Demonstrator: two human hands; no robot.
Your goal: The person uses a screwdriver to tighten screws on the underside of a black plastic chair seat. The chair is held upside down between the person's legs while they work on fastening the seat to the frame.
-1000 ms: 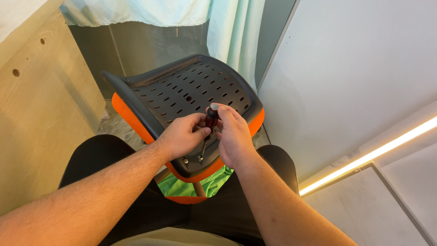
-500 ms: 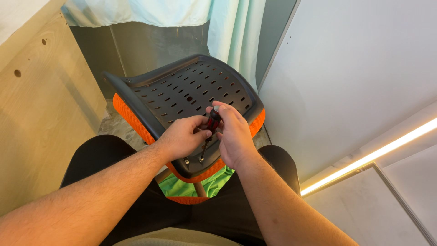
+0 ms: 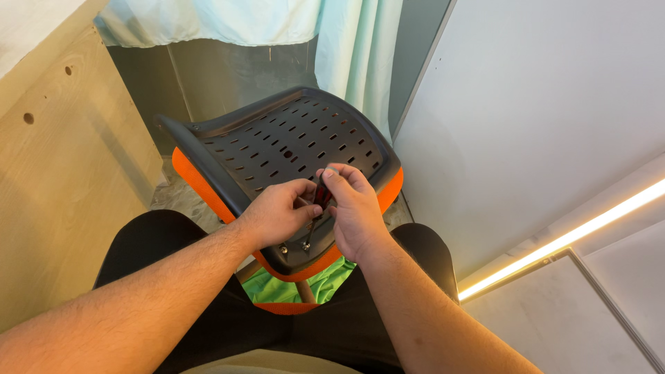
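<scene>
Head view: screwdriver (image 3: 315, 218) upright, tip down.

1. The person's lap (image 3: 208, 305), in black trousers, carries the work at the near middle of the scene.
2. A black slotted chair part (image 3: 291, 149) with an orange edge rests on it, tilting away to the far side.
3. A green cloth (image 3: 284, 287) lies under its near end, between the thighs.

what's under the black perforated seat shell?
Under the black perforated plastic seat shell: orange mesh padding along its edges, green fabric below, black-clad legs. Anything beneath the middle is covered.
</scene>
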